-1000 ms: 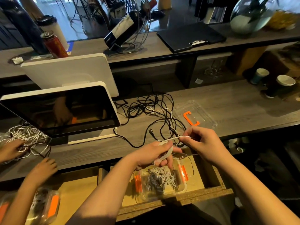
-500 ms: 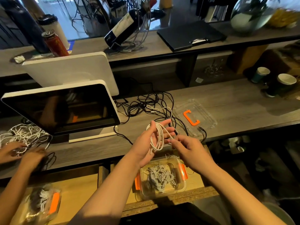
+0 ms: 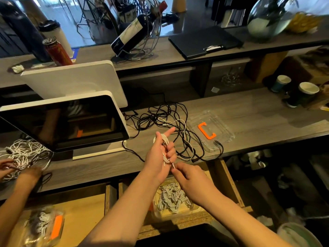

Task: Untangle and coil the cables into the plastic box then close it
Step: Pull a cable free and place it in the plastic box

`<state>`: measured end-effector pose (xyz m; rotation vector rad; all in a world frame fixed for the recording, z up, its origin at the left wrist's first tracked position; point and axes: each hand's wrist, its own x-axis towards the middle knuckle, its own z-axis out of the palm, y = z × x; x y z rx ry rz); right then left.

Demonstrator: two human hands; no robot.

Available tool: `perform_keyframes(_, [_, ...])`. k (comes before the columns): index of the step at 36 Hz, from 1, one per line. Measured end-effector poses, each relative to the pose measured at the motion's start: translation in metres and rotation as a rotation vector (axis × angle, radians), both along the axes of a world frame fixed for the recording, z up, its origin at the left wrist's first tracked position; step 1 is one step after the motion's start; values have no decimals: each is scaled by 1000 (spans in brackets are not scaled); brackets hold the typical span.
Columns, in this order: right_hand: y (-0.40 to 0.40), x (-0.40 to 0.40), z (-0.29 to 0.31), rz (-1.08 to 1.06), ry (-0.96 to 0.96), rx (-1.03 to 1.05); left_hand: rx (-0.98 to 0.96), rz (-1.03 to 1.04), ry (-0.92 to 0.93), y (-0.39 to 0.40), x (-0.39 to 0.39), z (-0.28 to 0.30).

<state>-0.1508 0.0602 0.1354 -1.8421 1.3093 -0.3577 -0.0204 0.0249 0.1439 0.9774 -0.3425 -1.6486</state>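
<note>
My left hand (image 3: 158,155) is raised over the counter's front edge with a white cable (image 3: 164,146) looped several times around it, some fingers curled over the loops. My right hand (image 3: 187,175) pinches the cable's free end just below the left palm. Under both hands, in an open drawer, sits the clear plastic box (image 3: 194,210) holding several coiled white cables. Its clear lid (image 3: 224,127) with an orange clip lies on the counter to the right. A tangle of black and white cables (image 3: 169,120) lies on the counter behind my hands.
Two white-backed screens (image 3: 71,111) stand at the left. Another person's hands (image 3: 30,173) work a white cable pile (image 3: 23,154) at far left, above a second box (image 3: 44,227). Paper cups (image 3: 302,93) stand at right; a wine bottle (image 3: 135,31) on the upper shelf.
The white cable went from stretched between both hands to wound around my left hand. My right hand dropped below the left palm, now holding the cable's end.
</note>
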Motion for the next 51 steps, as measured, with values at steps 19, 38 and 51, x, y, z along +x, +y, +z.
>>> perform_keyframes(19, [0, -11, 40, 166, -6, -327, 48, -631, -497, 8, 1, 10])
perform_keyframes(38, [-38, -51, 40, -107, -42, -385, -24, -1016, -378, 23, 3, 12])
perform_keyframes(51, [-28, -57, 32, -236, -94, -266, -113, -465, -410, 18, -2, 7])
